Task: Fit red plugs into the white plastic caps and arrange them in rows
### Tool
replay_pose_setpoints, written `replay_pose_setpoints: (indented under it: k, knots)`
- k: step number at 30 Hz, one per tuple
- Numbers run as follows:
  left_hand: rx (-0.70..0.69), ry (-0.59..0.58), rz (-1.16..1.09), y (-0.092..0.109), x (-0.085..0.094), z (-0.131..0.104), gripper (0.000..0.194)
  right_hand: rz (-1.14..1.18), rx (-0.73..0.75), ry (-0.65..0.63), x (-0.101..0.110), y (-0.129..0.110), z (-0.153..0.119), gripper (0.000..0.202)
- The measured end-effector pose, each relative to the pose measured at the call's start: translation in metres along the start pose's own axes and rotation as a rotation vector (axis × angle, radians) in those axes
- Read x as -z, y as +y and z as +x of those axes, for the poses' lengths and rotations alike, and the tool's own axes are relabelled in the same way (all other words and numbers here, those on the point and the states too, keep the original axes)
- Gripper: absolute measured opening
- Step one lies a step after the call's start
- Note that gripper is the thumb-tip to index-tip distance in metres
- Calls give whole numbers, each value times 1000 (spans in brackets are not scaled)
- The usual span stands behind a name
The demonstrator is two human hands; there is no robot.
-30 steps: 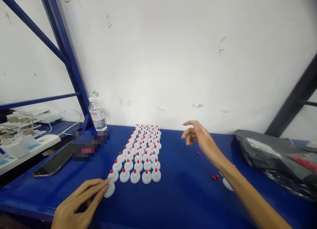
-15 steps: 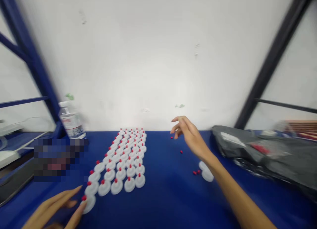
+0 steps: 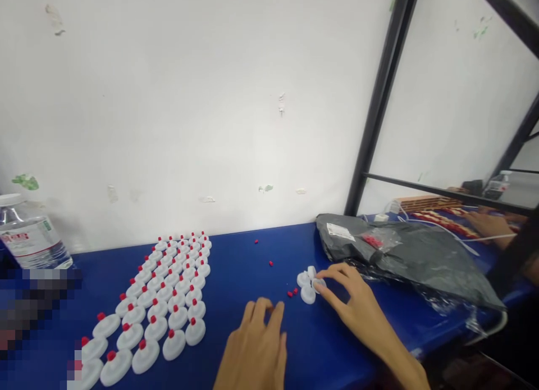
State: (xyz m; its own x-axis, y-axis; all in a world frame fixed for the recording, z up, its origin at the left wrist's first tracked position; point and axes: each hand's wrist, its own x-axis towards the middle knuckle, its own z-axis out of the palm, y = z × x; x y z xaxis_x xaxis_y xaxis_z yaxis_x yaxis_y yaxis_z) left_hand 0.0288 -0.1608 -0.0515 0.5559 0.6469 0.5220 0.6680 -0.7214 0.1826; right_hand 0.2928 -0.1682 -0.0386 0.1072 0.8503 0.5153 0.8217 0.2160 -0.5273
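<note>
My right hand (image 3: 351, 305) is at a small cluster of white round plastic caps (image 3: 308, 295), with thumb and forefinger pinched on one translucent white cap (image 3: 320, 286) at the cluster's right side. My left hand (image 3: 252, 348) is over the front middle of the table, palm down, fingers loosely stretched and nothing visible in them. Two small red tips (image 3: 292, 293) lie just left of the cluster, and two more, including one red tip (image 3: 270, 263), lie farther back. To the left stand rows of white caps with red tips (image 3: 146, 356) on top.
A grey plastic bag (image 3: 404, 249) with a small clear bag of red pieces (image 3: 373, 241) lies on the blue table (image 3: 236, 261) at right. A clear bottle (image 3: 36, 238) stands far left. Behind the dark metal frame (image 3: 381, 109), another person's hand (image 3: 488, 224) shows.
My left hand has left the near cap of the rows and come to the middle. My right hand has come down onto the loose white caps. The view has turned right.
</note>
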Motion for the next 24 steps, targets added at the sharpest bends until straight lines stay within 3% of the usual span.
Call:
replay_pose_setpoints:
  k: [2, 4, 8, 13, 20, 24]
  knots:
    - [85, -179, 11, 18, 2, 38, 42, -22, -4, -5, -3, -1, -2, 24]
    - [137, -284, 15, 22, -4, 64, 40, -40, -2, -6, -6, -3, -1, 24]
    - [124, -348, -54, 10, -23, 86, 27, -46, 11, -21, -12, -4, 0, 21]
    - [123, -337, -55, 2, -31, 80, 27, 44, -11, -14, -11, -13, -4, 21]
    - [213, -119, -250, -6, -4, 52, 16, 454, -133, -65, -16, -40, -6, 22]
    - [285, -18, -458, -21, 8, 25, 17, 432, -62, -175, -37, -58, -8, 20]
